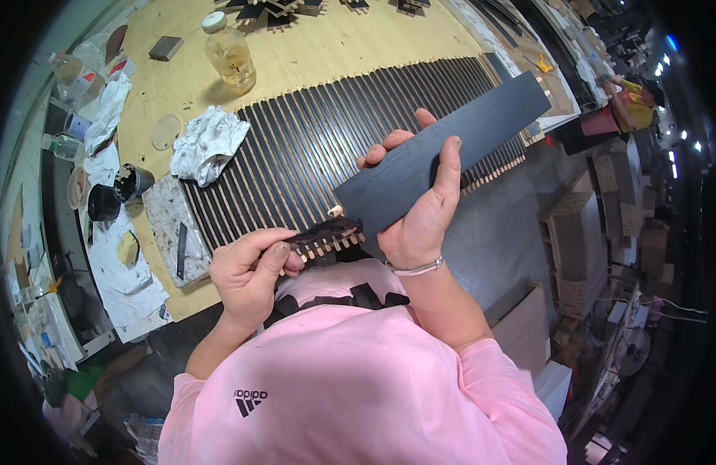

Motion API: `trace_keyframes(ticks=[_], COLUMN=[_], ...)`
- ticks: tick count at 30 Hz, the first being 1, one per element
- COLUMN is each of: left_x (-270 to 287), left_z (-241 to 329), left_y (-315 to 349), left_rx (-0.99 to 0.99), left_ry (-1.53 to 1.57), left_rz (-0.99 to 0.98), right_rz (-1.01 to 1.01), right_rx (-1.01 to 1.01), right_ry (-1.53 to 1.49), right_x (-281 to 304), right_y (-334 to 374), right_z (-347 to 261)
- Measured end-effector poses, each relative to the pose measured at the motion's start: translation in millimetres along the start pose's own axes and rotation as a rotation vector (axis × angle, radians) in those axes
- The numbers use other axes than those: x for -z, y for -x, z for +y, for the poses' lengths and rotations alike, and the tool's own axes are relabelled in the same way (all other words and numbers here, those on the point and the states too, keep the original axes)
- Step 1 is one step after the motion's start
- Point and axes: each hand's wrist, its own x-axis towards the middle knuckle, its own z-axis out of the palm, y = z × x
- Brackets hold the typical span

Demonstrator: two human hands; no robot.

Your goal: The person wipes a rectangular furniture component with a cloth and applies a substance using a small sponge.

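Observation:
My right hand (421, 221) grips a long flat black board (458, 143), tilted up above the table. The thumb lies over its face, and the fingertips show past its far edge. Nearer to me, my left hand (253, 267) is closed, thumb against fingers, on a dark stained pad (331, 231) that may be a rag or sponge. The pad sits close to the board's near end; I cannot tell whether they touch. Below both hands runs a long row of black strips (296, 147) with pale wooden ends, laid side by side.
On the pale wooden table (160, 77) are a crumpled white cloth (209, 143), a lidded jar (230, 58), black cups (129, 184) and a stained slab (166, 225). Stacked dark pieces (276, 12) lie at the far edge. Cartons (575, 240) and another person (625, 108) are to the right.

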Motion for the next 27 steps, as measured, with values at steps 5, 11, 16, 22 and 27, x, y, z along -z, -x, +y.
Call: trace_keyframes(ticks=[5, 11, 16, 22, 27], left_x=[2.0, -0.7, 3.2, 4.2, 5.7], left_z=[-0.2, 2.4, 2.7, 9.5, 13.0], left_y=[-0.7, -6.3, -4.9, -13.3, -15.8], left_rx=[0.008, 0.061, 0.045, -0.216, -0.361], left_ry=[0.035, 0.024, 0.055, -0.284, -0.345], left_rz=[-0.026, 0.021, -0.001, 0.036, -0.059], right_rz=[0.001, -0.006, -0.002, -0.009, 0.002], right_rx=[0.007, 0.009, -0.008, -0.065, -0.094], right_ry=[0.021, 0.035, 0.013, -0.033, -0.02], right_x=[-2.8, -2.5, -5.4, -4.0, -4.2], right_y=[-0.6, -2.6, -3.8, -6.0, -8.3], right_z=[-0.1, 2.4, 4.2, 6.6, 7.5])
